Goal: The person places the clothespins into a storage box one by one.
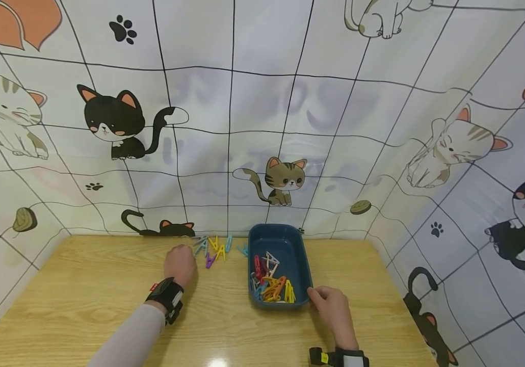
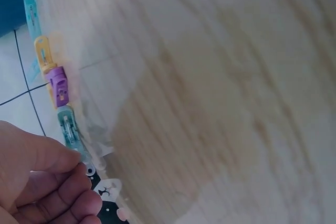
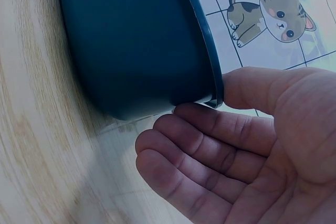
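Head view: left hand (image 1: 180, 265) lies outstretched near the far edge of the desk (image 1: 226, 331), fingers curled beside clothespins (image 1: 220, 253), any grip unclear. Right hand (image 1: 333, 308) pinches the near right corner of the blue bin (image 1: 281, 243).

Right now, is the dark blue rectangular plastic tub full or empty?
Partly filled: small multicoloured clothespins lie in the near part of the tub, while its floor shows bare toward the far end.
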A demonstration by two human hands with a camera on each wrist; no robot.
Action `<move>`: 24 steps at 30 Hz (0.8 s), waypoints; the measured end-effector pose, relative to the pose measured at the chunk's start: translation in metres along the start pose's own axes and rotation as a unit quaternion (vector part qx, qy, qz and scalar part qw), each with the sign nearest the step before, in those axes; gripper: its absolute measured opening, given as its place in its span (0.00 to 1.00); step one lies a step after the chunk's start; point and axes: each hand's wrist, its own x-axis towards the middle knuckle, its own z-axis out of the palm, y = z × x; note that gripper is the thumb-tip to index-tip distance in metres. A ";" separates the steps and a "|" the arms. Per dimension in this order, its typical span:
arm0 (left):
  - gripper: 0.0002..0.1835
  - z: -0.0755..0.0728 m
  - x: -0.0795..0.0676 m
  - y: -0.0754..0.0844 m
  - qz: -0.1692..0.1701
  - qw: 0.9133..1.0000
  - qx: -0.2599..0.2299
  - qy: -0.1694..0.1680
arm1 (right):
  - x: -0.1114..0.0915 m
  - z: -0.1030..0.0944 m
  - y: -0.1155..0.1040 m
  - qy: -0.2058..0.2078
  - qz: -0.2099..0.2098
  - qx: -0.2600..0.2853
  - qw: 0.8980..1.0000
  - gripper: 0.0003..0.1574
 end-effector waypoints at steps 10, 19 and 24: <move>0.15 -0.012 -0.005 0.006 -0.006 0.999 -0.033 0.014 | 0.000 0.000 0.000 0.002 -0.009 -0.008 1.000 0.17; 0.15 -0.026 -0.009 0.026 0.000 0.997 -0.070 0.019 | 0.000 0.001 0.000 0.003 -0.001 0.006 1.000 0.17; 0.19 -0.035 -0.008 0.041 0.004 0.996 -0.081 0.021 | -0.001 0.000 -0.001 0.005 -0.002 0.006 1.000 0.17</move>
